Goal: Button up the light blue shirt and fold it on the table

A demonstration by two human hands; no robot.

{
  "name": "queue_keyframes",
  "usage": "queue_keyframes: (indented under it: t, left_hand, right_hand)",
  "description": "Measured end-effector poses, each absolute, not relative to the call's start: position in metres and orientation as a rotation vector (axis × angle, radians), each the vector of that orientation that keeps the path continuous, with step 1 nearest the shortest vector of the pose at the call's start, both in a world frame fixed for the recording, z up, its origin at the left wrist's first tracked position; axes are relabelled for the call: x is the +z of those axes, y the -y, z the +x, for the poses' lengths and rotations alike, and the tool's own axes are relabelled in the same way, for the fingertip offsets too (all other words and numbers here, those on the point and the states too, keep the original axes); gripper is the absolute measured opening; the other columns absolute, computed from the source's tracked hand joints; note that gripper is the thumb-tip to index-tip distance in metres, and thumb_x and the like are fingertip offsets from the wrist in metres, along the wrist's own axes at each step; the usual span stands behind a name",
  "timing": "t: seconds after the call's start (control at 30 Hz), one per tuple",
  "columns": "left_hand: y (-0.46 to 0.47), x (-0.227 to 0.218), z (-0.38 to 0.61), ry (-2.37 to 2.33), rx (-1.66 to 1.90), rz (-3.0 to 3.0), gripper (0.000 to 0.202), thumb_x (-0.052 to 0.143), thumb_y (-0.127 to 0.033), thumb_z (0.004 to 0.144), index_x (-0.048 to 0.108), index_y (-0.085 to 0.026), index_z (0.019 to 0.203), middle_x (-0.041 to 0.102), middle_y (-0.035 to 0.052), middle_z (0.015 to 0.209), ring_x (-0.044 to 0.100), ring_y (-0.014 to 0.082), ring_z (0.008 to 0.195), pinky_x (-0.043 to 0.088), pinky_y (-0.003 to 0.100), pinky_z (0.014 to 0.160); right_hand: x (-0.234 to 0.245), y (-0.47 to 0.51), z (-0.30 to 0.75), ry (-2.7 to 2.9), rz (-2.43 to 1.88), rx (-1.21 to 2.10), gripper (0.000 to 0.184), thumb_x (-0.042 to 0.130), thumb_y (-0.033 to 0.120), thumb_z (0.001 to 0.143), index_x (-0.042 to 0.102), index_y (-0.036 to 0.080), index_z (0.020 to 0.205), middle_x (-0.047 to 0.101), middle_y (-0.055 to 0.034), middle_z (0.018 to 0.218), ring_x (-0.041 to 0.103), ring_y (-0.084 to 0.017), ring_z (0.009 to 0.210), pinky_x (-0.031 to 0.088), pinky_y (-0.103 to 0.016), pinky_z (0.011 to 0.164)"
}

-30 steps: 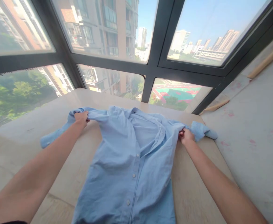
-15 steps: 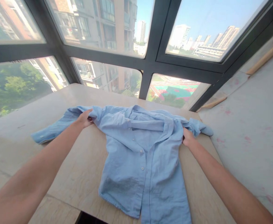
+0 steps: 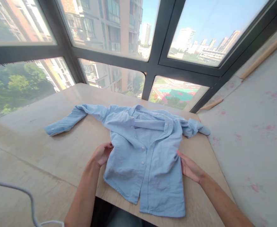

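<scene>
A light blue button-up shirt (image 3: 126, 160) lies front up on the pale table, its collar toward the windows and its lower front parted. The left sleeve (image 3: 67, 123) stretches out to the side, while the right sleeve (image 3: 192, 127) is bunched up. At the shirt's left side edge, my left hand (image 3: 103, 154) has its fingers curled on the cloth, fingertips partly hidden. Opposite it, my right hand (image 3: 191, 167) holds the right side edge, thumb on top and fingers partly hidden by the cloth.
Dark-framed windows (image 3: 150, 66) border the table (image 3: 62, 160) at the back. A flower-patterned wall (image 3: 252, 151) rises at the right. A grey cable (image 3: 26, 191) curves over the lower left. The table's front edge shows at the bottom.
Both hands have let go of the sleeves near the shoulders and come down to the shirt's side edges. The view has shifted slightly, and the cable has come into sight.
</scene>
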State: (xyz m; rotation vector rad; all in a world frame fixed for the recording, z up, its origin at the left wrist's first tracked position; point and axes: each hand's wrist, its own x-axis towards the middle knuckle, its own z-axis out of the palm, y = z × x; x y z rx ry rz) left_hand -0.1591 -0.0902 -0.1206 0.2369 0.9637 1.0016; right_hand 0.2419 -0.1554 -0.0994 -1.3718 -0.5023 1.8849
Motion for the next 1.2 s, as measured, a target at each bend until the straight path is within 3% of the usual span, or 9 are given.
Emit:
queue_keyframes:
  t: [0.17,0.4,0.5,0.63,0.7,0.8,0.93,1.07,1.2]
  left_hand:
    - [0.147,-0.112,-0.150,-1.044,0.859,0.486,0.038,0.074,-0.015,0.068,0.067,-0.017,0.106,0.073,0.0020,0.076,0.070,0.0196,0.068,0.055,0.026,0.060]
    - [0.192,-0.112,-0.164,-1.114,0.413,0.836,0.045,0.075,-0.047,0.073,0.067,-0.017,0.104,0.064,-0.0015,0.057,0.061,0.0143,0.046,0.035,0.018,0.035]
    - [0.198,-0.106,-0.149,-1.077,0.395,0.888,0.048,0.071,-0.056,0.073,0.064,-0.016,0.099,0.070,0.0041,0.075,0.068,0.0156,0.057,0.027,0.014,0.033]
    - [0.195,-0.096,-0.105,-1.116,0.554,1.042,0.056,0.063,-0.065,0.077,0.058,-0.018,0.106,0.066,0.0080,0.097,0.070,0.0173,0.066,0.037,0.016,0.037]
    - [0.194,-0.096,-0.084,-1.189,0.657,1.175,0.065,0.062,-0.063,0.078,0.053,-0.020,0.125,0.063,0.0094,0.103,0.069,0.0191,0.071,0.047,0.022,0.044]
    - [0.198,-0.102,-0.064,-1.362,0.737,1.486,0.076,0.068,-0.056,0.076,0.047,-0.021,0.140,0.061,0.0122,0.114,0.067,0.0221,0.084,0.057,0.037,0.070]
    - [0.206,-0.114,-0.054,-1.604,0.736,1.852,0.077,0.074,-0.054,0.072,0.053,-0.018,0.137,0.055,0.0194,0.132,0.054,0.0363,0.122,0.045,0.050,0.103]
    - [0.204,-0.120,-0.050,-1.687,0.686,2.022,0.063,0.067,-0.044,0.081,0.054,-0.016,0.135,0.054,0.0207,0.135,0.053,0.0356,0.124,0.044,0.047,0.103]
    - [0.195,-0.121,-0.049,-1.747,0.625,1.990,0.037,0.054,-0.030,0.089,0.063,-0.017,0.123,0.065,0.0154,0.116,0.064,0.0279,0.101,0.049,0.038,0.086]
  right_hand:
    - [-0.108,0.196,0.247,0.490,-1.199,1.979,0.046,0.056,0.058,0.090,0.067,0.024,0.119,0.075,-0.0070,0.113,0.065,-0.026,0.117,0.047,-0.044,0.105]
    - [-0.122,0.235,0.245,0.487,-1.150,1.843,0.029,0.066,0.033,0.077,0.074,0.019,0.101,0.078,-0.0083,0.102,0.069,-0.031,0.109,0.052,-0.045,0.100]
    - [-0.120,0.241,0.231,0.438,-1.226,1.874,0.031,0.072,0.034,0.072,0.074,0.019,0.099,0.078,-0.0084,0.101,0.069,-0.032,0.107,0.053,-0.045,0.097]
    - [-0.102,0.234,0.208,0.531,-1.276,1.818,0.043,0.076,0.035,0.072,0.068,0.021,0.112,0.076,-0.0084,0.111,0.067,-0.032,0.113,0.053,-0.046,0.098]
    - [-0.091,0.229,0.198,0.611,-1.321,1.700,0.052,0.076,0.033,0.070,0.064,0.022,0.119,0.071,-0.0093,0.122,0.062,-0.032,0.120,0.050,-0.047,0.102]
    - [-0.081,0.225,0.191,0.690,-1.460,1.204,0.061,0.076,0.034,0.068,0.056,0.023,0.125,0.058,-0.0111,0.140,0.051,-0.031,0.132,0.043,-0.045,0.111]
    - [-0.088,0.224,0.194,0.858,-1.512,0.794,0.061,0.071,0.043,0.074,0.050,0.024,0.127,0.048,-0.0137,0.148,0.044,-0.029,0.138,0.037,-0.045,0.115]
    - [-0.109,0.225,0.196,0.957,-1.565,0.826,0.060,0.069,0.046,0.073,0.052,0.021,0.125,0.051,-0.0155,0.143,0.045,-0.031,0.137,0.040,-0.046,0.112]
    - [-0.129,0.230,0.195,1.038,-1.606,0.812,0.055,0.064,0.046,0.078,0.052,0.021,0.126,0.054,-0.0145,0.140,0.048,-0.029,0.134,0.039,-0.047,0.113]
